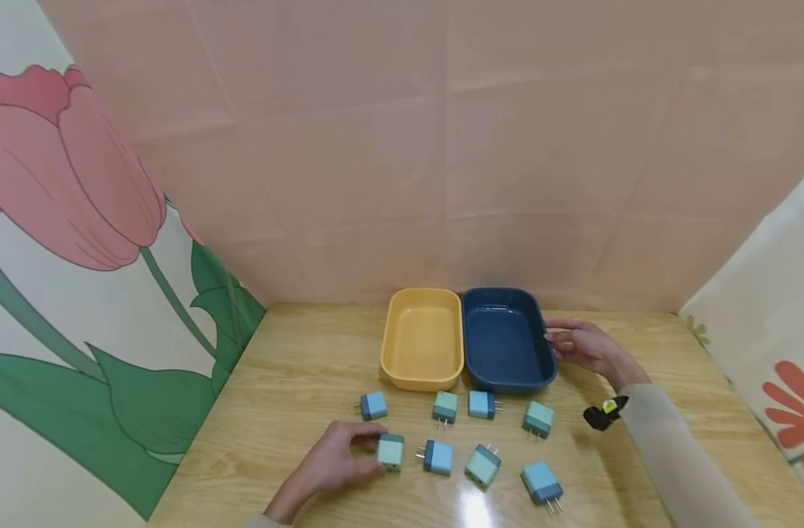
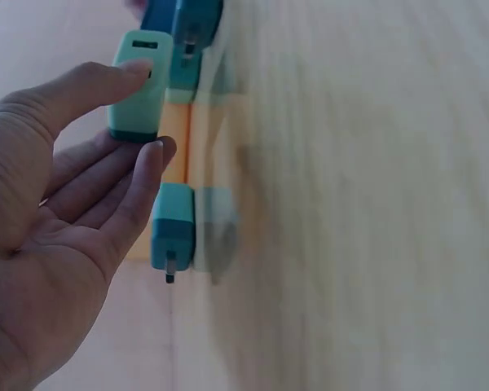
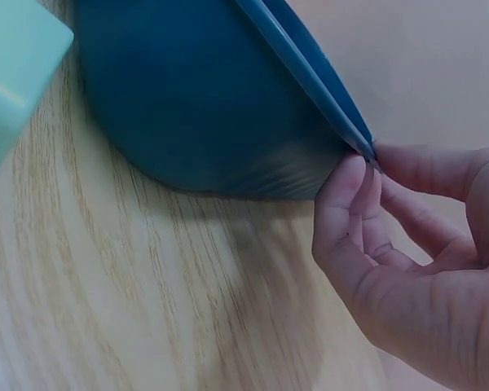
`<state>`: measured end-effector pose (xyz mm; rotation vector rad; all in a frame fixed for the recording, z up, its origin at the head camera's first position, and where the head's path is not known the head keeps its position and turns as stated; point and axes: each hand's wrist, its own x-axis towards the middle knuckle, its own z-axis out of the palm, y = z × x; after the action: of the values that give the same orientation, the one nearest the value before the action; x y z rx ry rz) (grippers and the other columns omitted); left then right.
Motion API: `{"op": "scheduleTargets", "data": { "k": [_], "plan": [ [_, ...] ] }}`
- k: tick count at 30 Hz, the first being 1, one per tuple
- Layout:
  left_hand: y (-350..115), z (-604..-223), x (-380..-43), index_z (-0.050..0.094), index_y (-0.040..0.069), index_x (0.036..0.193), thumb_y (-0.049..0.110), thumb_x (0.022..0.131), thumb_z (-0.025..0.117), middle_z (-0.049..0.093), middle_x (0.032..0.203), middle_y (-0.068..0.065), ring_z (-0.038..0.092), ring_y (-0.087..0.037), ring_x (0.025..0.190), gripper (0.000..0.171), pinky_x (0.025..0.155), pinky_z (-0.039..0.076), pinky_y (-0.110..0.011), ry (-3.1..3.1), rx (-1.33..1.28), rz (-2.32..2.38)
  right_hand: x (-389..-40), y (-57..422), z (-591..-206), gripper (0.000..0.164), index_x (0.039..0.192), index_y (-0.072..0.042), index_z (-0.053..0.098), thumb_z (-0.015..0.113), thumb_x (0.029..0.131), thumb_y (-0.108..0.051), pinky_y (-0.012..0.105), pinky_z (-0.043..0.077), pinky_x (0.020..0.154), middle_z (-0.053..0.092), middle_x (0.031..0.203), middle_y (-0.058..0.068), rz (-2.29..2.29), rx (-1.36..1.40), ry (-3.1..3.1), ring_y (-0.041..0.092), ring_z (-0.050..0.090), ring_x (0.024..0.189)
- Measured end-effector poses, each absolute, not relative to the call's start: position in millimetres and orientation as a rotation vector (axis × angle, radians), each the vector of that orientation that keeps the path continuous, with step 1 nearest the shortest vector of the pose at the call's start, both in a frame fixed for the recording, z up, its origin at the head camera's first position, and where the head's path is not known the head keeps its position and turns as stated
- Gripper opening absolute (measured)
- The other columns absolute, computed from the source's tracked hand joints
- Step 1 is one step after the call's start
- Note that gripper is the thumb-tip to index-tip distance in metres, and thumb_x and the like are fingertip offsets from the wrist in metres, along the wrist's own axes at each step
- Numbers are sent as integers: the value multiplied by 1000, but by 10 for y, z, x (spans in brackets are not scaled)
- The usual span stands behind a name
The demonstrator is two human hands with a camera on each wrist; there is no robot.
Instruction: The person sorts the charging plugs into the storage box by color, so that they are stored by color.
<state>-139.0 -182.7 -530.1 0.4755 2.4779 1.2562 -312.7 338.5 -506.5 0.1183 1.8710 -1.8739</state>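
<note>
My left hand (image 1: 336,460) pinches a light green plug-in charger (image 1: 390,452) with a dark green end, at the left of the group of chargers. In the left wrist view, the thumb lies on the port face of that charger (image 2: 141,94) and the fingertips are at its dark end. My right hand (image 1: 590,348) grips the right rim of the dark blue tray (image 1: 508,381) between thumb and fingers, as the right wrist view shows near the tray's rim (image 3: 342,122). The blue tray stands on the table beside the yellow tray (image 1: 423,383).
Several blue and green chargers lie in front of the trays, among them a blue one (image 1: 438,457), a green one (image 1: 483,466) and a larger blue one (image 1: 541,482). Behind the wooden table (image 1: 309,352) hangs a pinkish cloth (image 1: 349,183).
</note>
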Motion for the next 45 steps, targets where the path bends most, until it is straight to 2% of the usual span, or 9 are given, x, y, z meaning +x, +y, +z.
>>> {"op": "scheduleTargets", "data": {
  "k": [4, 9, 12, 18, 25, 28, 35, 41, 45],
  "plan": [
    [-1792, -5243, -1424, 73, 16, 131, 22, 80, 92, 77, 122, 2, 72, -10, 104, 55, 94, 60, -27, 2486, 515, 1264, -3140, 3403, -5057, 57, 158, -4, 41, 61, 105, -8, 29, 60, 84, 77, 107, -3, -1862, 133, 1862, 10, 69, 91],
    [-1748, -5185, -1469, 73, 15, 132, 22, 82, 91, 77, 121, 2, 74, -13, 105, 54, 95, 60, -28, 2498, 564, 1250, -3153, 3406, -5042, 64, 162, -3, 33, 60, 104, -5, 31, 61, 86, 75, 104, 1, -1841, 113, 1843, 12, 69, 91],
    [-1717, -5154, -1506, 73, 17, 130, 21, 82, 91, 77, 119, 3, 74, -12, 104, 51, 95, 60, -27, 2492, 586, 1269, -3166, 3409, -5031, 66, 163, -2, 28, 59, 104, -4, 32, 61, 86, 73, 102, 1, -1830, 94, 1841, 13, 69, 88],
    [-1629, -5084, -1598, 73, 19, 129, 20, 83, 91, 76, 118, 4, 73, -8, 104, 49, 99, 61, -35, 2472, 624, 1319, -3206, 3419, -5006, 69, 164, 0, 23, 57, 105, -3, 32, 61, 84, 71, 98, -1, -1794, 47, 1880, 12, 68, 84],
    [-1535, -5013, -1633, 73, 12, 130, 15, 84, 89, 77, 121, -5, 75, -17, 105, 49, 100, 60, -41, 2458, 679, 1370, -3205, 3390, -4999, 69, 164, 0, 23, 57, 104, -3, 32, 61, 84, 71, 99, -1, -1786, 27, 1903, 11, 67, 84],
    [-1489, -4994, -1648, 72, 14, 131, 16, 84, 90, 77, 123, -4, 75, -16, 106, 51, 101, 60, -42, 2453, 664, 1379, -3195, 3393, -5006, 68, 164, 0, 23, 56, 105, -3, 32, 61, 83, 71, 99, -1, -1788, 32, 1899, 11, 65, 82],
    [-1397, -4918, -1724, 72, 15, 131, 19, 85, 89, 77, 123, -6, 74, -32, 111, 50, 101, 59, -49, 2451, 653, 1410, -3195, 3410, -5020, 69, 165, 0, 20, 55, 106, -3, 33, 60, 82, 68, 96, -2, -1787, 18, 1906, 10, 57, 76],
    [-1339, -4858, -1763, 72, 14, 133, 21, 86, 88, 75, 128, -7, 75, -22, 111, 50, 104, 57, -50, 2441, 691, 1440, -3185, 3413, -5017, 68, 165, 0, 20, 54, 106, -3, 33, 58, 80, 68, 96, -2, -1794, 10, 1895, 10, 55, 74],
    [-1303, -4829, -1794, 72, 15, 132, 23, 86, 89, 75, 129, -6, 74, -16, 109, 50, 105, 57, -50, 2441, 710, 1465, -3173, 3415, -5012, 67, 165, -1, 22, 56, 107, -4, 33, 59, 81, 70, 99, -1, -1792, 11, 1897, 11, 59, 77]
  ]
}}
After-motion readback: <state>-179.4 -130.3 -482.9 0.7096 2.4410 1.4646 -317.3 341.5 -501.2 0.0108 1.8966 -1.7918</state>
